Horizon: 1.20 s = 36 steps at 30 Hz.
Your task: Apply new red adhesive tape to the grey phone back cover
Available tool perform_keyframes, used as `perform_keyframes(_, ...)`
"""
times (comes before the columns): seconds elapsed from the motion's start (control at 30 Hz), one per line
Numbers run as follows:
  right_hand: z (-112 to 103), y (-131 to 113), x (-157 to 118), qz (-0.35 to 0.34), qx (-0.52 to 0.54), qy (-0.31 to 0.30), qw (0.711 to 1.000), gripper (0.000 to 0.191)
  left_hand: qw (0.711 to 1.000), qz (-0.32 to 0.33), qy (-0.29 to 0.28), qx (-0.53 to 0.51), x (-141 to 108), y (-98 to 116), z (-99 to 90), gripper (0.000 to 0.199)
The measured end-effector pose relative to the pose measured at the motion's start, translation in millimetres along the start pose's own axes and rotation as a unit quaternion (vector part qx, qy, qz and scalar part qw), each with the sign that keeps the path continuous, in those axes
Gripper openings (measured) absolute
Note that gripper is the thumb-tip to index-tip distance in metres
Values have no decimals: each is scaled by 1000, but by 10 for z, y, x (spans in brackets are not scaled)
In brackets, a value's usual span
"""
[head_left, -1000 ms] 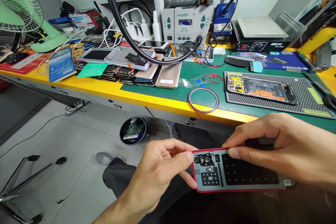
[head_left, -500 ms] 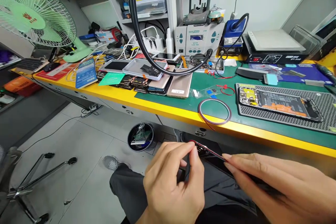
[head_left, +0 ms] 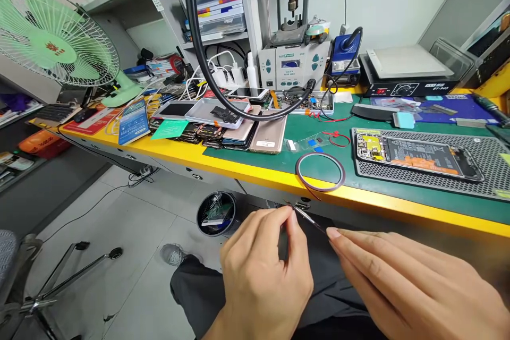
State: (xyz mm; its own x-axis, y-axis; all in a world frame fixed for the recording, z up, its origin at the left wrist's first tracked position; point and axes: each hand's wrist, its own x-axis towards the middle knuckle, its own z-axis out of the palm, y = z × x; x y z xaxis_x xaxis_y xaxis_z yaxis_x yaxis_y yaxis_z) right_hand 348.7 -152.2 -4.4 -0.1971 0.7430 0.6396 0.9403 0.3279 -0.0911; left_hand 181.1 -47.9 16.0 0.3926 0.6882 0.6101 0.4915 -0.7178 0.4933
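Green fan [head_left: 50, 53] at the upper left of the frame, above the metal chair legs [head_left: 30, 305] at the lower left. Farther right, blue book [head_left: 134, 122] and green card [head_left: 169, 129] lying along the workbench [head_left: 255, 172], next to stacked phones [head_left: 237, 135]. Below these, left of centre, dark bin [head_left: 216, 213] with scraps inside. At bottom centre, left hand [head_left: 266, 271] seen from the back, with thumb and forefinger pinched together on the upper left end of a phone cover [head_left: 308, 219], other fingers curled in. Held almost edge-on in front of the bench, sloping down to the right as a thin strip between the two sets of fingertips. Just above, ring of tape [head_left: 342, 173] near the bench edge. At the lower right, right hand [head_left: 414, 276] with fingers straight and close together, tips gripping the lower right end. Above at right, opened phone [head_left: 422, 156] on a holed mat [head_left: 494, 170].
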Motion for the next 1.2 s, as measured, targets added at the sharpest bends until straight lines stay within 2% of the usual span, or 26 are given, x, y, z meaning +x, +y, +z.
perform_keyframes(0.33,-14,18,-29,-8,9,3,1000,30,1000,-8,-27,-4,76,7,-13,13)
perform_keyframes(0.53,-15,25,-13,-7,22,7,1000,28,1000,8,-1,-9,100,21,-7,18)
perform_keyframes(0.7,-11,21,3,20,32,9,999,24,999,-16,-38,-26,121,2,-20,19)
perform_keyframes(0.9,17,55,-47,17,29,-10,999,28,996,-36,-75,-37,126,-16,-42,17)
perform_keyframes(1.2,15,62,-63,1,32,-25,999,35,997,-24,-75,-12,190,-12,-13,18)
